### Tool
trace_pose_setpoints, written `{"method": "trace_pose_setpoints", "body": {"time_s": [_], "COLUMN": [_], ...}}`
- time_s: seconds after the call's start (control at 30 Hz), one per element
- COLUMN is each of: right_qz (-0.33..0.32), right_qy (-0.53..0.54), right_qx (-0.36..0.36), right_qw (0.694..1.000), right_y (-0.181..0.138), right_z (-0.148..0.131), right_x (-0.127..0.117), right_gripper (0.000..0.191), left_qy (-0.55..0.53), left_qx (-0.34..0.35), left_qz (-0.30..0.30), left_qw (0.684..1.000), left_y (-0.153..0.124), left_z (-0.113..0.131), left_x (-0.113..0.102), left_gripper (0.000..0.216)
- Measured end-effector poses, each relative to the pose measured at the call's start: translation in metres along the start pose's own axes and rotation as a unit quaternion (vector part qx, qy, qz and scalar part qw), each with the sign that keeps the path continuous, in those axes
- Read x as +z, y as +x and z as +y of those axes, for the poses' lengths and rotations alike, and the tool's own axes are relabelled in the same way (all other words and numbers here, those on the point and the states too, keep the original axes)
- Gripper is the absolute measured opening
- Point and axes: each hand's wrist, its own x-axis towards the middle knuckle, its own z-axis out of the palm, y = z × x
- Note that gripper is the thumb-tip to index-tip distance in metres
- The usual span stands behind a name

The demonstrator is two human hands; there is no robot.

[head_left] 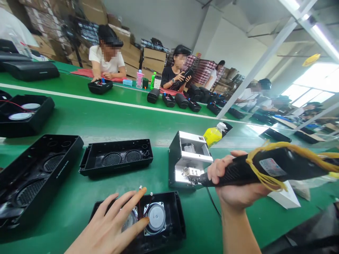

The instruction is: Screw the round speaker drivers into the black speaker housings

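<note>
My right hand (238, 187) is wrapped round a black electric screwdriver (246, 169) with yellow cord bound on it. The tool's tip meets the front of a silver and black screw feeder (189, 158). Fingers spread, my left hand (119, 222) lies over a black speaker housing (173, 218) in front of me. Two round speaker drivers sit in that housing; the right speaker driver (156, 217) shows fully, while the other is partly covered by my hand. Thin wires with small white connectors (151, 194) rise between them.
Another housing (116, 157) with two grilles lies behind, and a larger housing (39, 176) is at left. A yellow bottle (213, 135) stands behind the feeder. Across the green conveyor (119, 113), people (107, 56) handle black units.
</note>
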Motion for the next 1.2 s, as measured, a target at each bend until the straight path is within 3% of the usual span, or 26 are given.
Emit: {"method": "trace_pose_setpoints", "body": {"time_s": [0.13, 0.2, 0.33, 0.5, 0.73, 1.07, 1.2], "right_qz": [0.006, -0.003, -0.023, -0.012, 0.003, 0.006, -0.012], "right_qy": [0.003, 0.007, 0.002, 0.005, 0.008, -0.002, 0.007], "right_qx": [-0.012, -0.007, -0.008, 0.004, -0.029, 0.017, 0.031], "right_qw": [1.0, 1.0, 1.0, 1.0, 1.0, 1.0, 0.999], "right_y": [0.002, 0.002, 0.0, -0.001, 0.014, 0.013, 0.009], "right_z": [-0.001, -0.002, -0.002, -0.002, -0.009, 0.003, 0.0], "right_x": [-0.002, -0.001, 0.001, -0.002, 0.011, 0.012, 0.007], "right_gripper": [0.069, 0.066, 0.065, 0.067, 0.066, 0.067, 0.071], "left_qy": [-0.021, 0.003, 0.008, -0.051, -0.081, -0.112, -0.143], "left_qx": [-0.055, -0.074, -0.078, -0.136, -0.175, -0.215, -0.23], "left_qz": [0.08, 0.084, 0.039, 0.002, -0.022, -0.01, -0.096], "left_qw": [0.995, 0.994, 0.996, 0.989, 0.981, 0.97, 0.958], "left_y": [-0.013, -0.023, -0.039, -0.043, -0.036, -0.031, -0.018], "left_z": [-0.021, -0.033, -0.047, -0.045, -0.042, -0.033, -0.028], "left_x": [-0.005, -0.002, 0.016, 0.027, 0.022, 0.018, -0.005], "left_gripper": [0.043, 0.047, 0.049, 0.041, 0.043, 0.04, 0.045]}}
